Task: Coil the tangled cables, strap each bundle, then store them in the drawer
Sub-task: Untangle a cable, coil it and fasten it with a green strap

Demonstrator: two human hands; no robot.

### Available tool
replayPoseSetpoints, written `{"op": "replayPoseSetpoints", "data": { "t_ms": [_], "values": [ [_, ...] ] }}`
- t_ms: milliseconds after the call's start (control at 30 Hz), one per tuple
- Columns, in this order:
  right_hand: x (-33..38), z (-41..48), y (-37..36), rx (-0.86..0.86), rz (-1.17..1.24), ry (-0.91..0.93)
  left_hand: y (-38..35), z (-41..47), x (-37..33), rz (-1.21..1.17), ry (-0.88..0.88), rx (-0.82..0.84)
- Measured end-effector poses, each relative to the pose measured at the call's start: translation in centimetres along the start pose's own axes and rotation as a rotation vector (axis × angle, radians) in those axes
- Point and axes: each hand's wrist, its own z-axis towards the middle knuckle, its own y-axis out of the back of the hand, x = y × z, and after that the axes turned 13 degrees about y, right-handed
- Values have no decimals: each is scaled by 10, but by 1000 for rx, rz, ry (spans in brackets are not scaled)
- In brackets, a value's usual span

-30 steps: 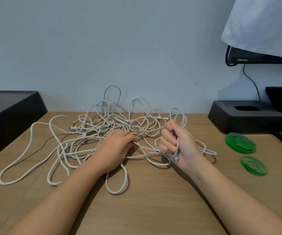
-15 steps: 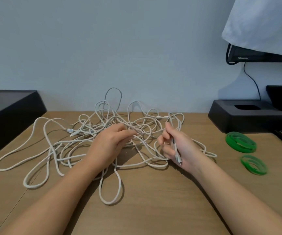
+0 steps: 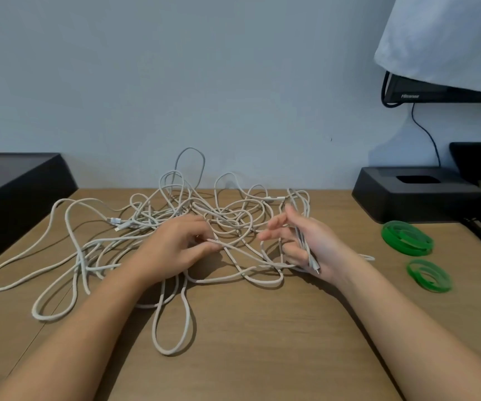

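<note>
- The white cables [image 3: 144, 224] lie in a loose tangle across the middle of the tabletop [image 3: 262, 357], with loops trailing to the lower left. The two green straps [image 3: 407, 237] sit at the right edge, well apart from the heap.
- The left hand [image 3: 175, 250] pinches a single strand at mid-frame. The right hand [image 3: 306, 247] has its lower fingers curled round a cable end [image 3: 314, 263], and its forefinger is stretched out loose.
- Pulling that end hard could cinch the crossings into a knot, I'd say, since so many loops overlap between the hands.
- A tug might also drag the whole heap and sweep the far-left loops off the tabletop's edge.
- I can't follow which strand belongs to which cable, nor count the cables.
- No drawer is plainly in view. The black box [image 3: 16, 192] at left is cut off by the frame, so I can't tell what it is.
- The plug in the right palm is too small to name.
</note>
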Motion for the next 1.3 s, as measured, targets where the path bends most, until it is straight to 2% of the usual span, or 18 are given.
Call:
{"op": "replayPoseSetpoints", "data": {
  "t_ms": [133, 300, 433, 567, 667, 733, 933, 1067, 1133, 1233, 1300],
  "values": [
    [-3, -2, -6, 136, -222, -5, -11, -1, -10, 94, -94, -80],
    [-2, -7, -10, 304, -389, -18, -20, -1, -20, 78, -90, -170],
    [-5, -6, -12, 374, -366, -29, -20, -1, -24, 43, -61, -194],
    [-6, -5, -10, 413, -345, 23, -24, -1, -18, 155, 47, -146],
    [-3, -2, -5, 342, -190, 56, -27, 2, -13, 290, 167, -54],
    [-2, 0, -2, 268, -123, 86, -29, 7, -10, 300, 177, -52],
    [-8, 4, -2, 220, 206, 253, -26, 38, 13, 332, 167, -146],
    [-2, 0, -5, 228, 391, 283, -26, 48, 25, 348, 147, -249],
    [0, -1, -8, 171, 396, 269, -23, 48, 25, 300, 131, -348],
    [0, -1, -14, 97, 369, 267, -12, 46, 9, 93, 37, -500],
    [0, -1, -17, 65, 371, 259, -7, 44, -5, -18, 72, -517]
  ]
}}
